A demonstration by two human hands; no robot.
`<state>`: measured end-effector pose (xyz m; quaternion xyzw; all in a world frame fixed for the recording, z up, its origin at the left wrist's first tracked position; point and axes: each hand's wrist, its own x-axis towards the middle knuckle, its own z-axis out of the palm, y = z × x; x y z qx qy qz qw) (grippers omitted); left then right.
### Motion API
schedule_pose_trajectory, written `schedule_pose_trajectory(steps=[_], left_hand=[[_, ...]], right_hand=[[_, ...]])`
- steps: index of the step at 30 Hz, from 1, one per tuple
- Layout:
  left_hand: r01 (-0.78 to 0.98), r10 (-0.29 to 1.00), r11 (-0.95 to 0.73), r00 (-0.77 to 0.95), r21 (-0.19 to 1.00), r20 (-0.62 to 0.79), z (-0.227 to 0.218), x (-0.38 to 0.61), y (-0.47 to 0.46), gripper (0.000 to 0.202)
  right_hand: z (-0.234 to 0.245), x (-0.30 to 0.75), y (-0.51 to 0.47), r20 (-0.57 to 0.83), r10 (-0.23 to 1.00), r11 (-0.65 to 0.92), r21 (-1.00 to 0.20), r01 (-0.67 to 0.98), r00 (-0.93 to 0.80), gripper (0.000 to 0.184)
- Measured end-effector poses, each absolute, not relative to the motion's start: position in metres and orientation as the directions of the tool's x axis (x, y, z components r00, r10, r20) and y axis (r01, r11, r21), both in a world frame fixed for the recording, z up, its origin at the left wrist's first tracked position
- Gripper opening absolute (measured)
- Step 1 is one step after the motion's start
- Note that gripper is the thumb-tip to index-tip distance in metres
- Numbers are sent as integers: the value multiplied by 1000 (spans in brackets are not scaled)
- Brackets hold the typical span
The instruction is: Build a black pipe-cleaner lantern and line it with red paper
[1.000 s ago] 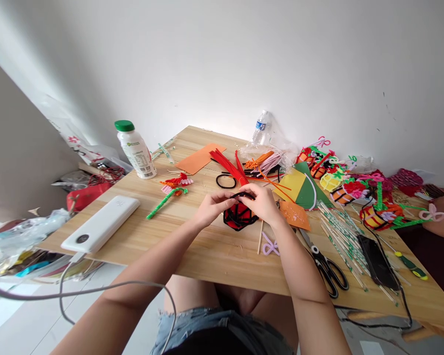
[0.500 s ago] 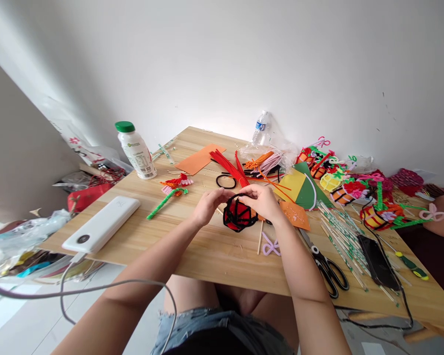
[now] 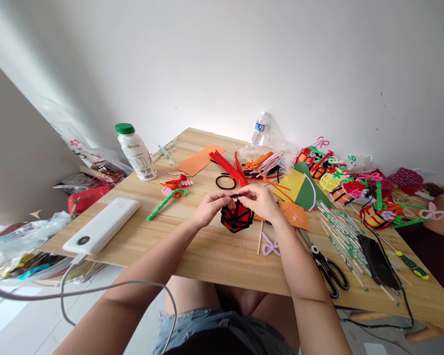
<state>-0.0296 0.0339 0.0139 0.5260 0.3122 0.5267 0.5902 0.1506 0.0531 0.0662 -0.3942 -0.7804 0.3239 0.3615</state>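
Note:
Over the middle of the table I hold a small red and black pipe-cleaner lantern [image 3: 237, 220], its red body crossed by black strips. My left hand [image 3: 210, 209] pinches the upper left of its rim between thumb and fingers. On the other side, my right hand [image 3: 262, 201] grips the top right of the same black rim. Fingertips of both hands nearly meet and hide part of the rim. Just behind lies a black pipe-cleaner ring [image 3: 222, 188], beside a bundle of red pipe cleaners [image 3: 227, 165]. A lilac bow [image 3: 271, 247] and a thin wooden stick [image 3: 260, 237] lie near my right forearm.
Scissors [image 3: 331, 271], wrapped sticks [image 3: 342, 241], a phone [image 3: 378, 261] and a screwdriver [image 3: 412, 266] lie right. Several colourful lanterns [image 3: 344, 192] stand behind them. Left are a power bank [image 3: 101, 224] with cable, a bottle [image 3: 136, 153] and a green pipe-cleaner stem [image 3: 163, 207]. Another person's arm [image 3: 438, 222] shows far right.
The lantern has tilted, so its rim opening now looks narrower and its red side shows more. My left fingers have shifted slightly right along the rim, closer to my right hand.

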Motion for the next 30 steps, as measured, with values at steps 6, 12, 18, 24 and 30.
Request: schedule_pose_trajectory(steps=[6, 12, 18, 24, 30], left_hand=[[-373, 953, -55, 257, 926, 160, 18, -28, 33, 25], [-300, 942, -103, 277, 948, 190, 13, -31, 33, 24], [-317, 935, -106, 291, 943, 203, 14, -31, 32, 23], [-358, 949, -75, 262, 931, 177, 17, -29, 32, 26], [-418, 961, -41, 233, 908, 151, 19, -26, 33, 28]], right_hand=[[69, 153, 54, 286, 849, 459, -816, 351, -445, 19], [70, 154, 54, 211, 864, 358, -897, 261, -458, 17], [73, 153, 48, 314, 814, 504, -800, 326, -488, 16], [72, 147, 43, 496, 688, 725, -494, 480, -529, 13], [70, 147, 44, 537, 653, 756, -424, 499, -534, 7]])
